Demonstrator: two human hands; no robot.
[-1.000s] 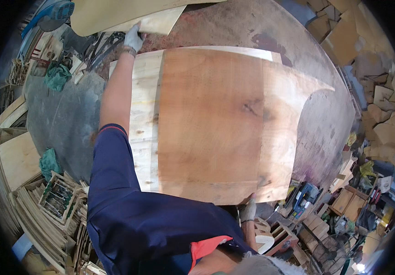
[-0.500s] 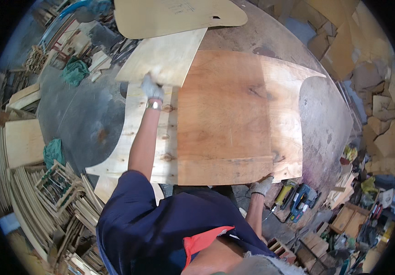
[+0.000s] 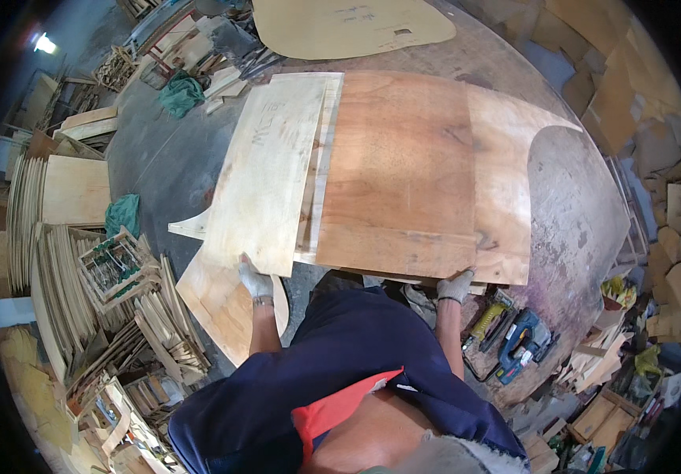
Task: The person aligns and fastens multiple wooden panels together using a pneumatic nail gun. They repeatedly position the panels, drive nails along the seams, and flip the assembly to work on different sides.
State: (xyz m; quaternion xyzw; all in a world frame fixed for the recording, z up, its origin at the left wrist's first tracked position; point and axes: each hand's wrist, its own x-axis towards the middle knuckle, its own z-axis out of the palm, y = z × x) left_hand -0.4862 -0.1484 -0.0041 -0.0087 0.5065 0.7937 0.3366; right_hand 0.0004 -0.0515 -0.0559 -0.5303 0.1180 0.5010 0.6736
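A pale rectangular plywood panel (image 3: 265,174) lies slightly askew over the left part of a larger plywood sheet (image 3: 506,182) with curved cut-outs at its sides. Beside it, a reddish-brown plywood panel (image 3: 399,174) covers the sheet's middle. My left hand (image 3: 256,282), in a light glove, grips the pale panel's near edge, thumb on top and fingers hidden underneath. At the near right, my gloved right hand (image 3: 455,286) is closed on the layered edge where the reddish-brown panel meets the larger sheet; its fingers are partly hidden.
A blue jigsaw (image 3: 524,341) and a yellow-green power tool (image 3: 488,316) lie on the floor at right. Another plywood piece (image 3: 218,304) lies near my left forearm. Stacked wooden strips (image 3: 71,292) line the left; a beige curved panel (image 3: 356,31) lies beyond.
The pale panel has come toward me from the far side and now lies over the larger sheet's left part. My left hand has moved back to its near edge; the right stays at the near edge.
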